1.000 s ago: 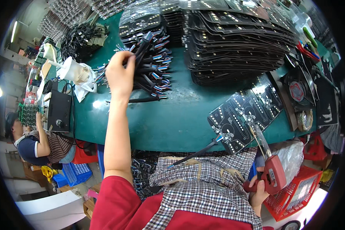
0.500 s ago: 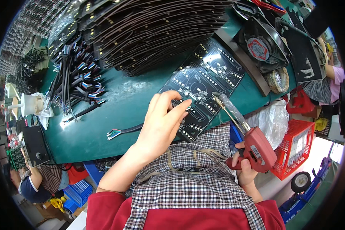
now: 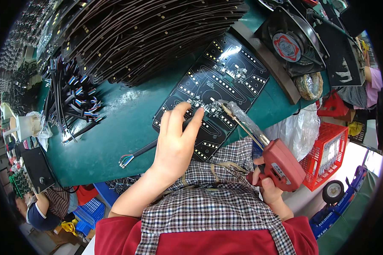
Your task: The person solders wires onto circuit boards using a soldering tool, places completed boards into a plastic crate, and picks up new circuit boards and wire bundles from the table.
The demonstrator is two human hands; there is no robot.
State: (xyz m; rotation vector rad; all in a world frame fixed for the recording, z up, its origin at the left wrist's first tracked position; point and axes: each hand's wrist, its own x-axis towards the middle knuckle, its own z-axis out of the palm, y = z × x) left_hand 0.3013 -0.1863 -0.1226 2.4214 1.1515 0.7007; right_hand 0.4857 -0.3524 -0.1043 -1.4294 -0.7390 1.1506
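Over the green bench (image 3: 115,123), head view: L hand (image 3: 174,142) is half curled above the black circuit board (image 3: 219,87), thumb & fingertips a little apart, w/ a black cable (image 3: 144,148) caught under and btwn them; exact pinch pt partly hidden. Cable's far end pokes out lower L, coloured wires (image 3: 125,161) fanned over the bench. Board lies flat, tilted on the diagonal, near corner at the bench edge by the checked apron (image 3: 208,204). And here's R hand (image 3: 269,187), closed round the handle of a red soldering gun (image 3: 284,165), its long nose angled up-L to a silvery cluster mid-board, just R of the L fingertips; can't tell if the tip touches. Behind, a big stack of dark boards (image 3: 149,42); L of that, a bundle of black cables (image 3: 74,100) on the bench. Over R, a dark bar (image 3: 268,66) beside the board, then a fan (image 3: 287,46), plus a red crate (image 3: 325,157) below bench level.
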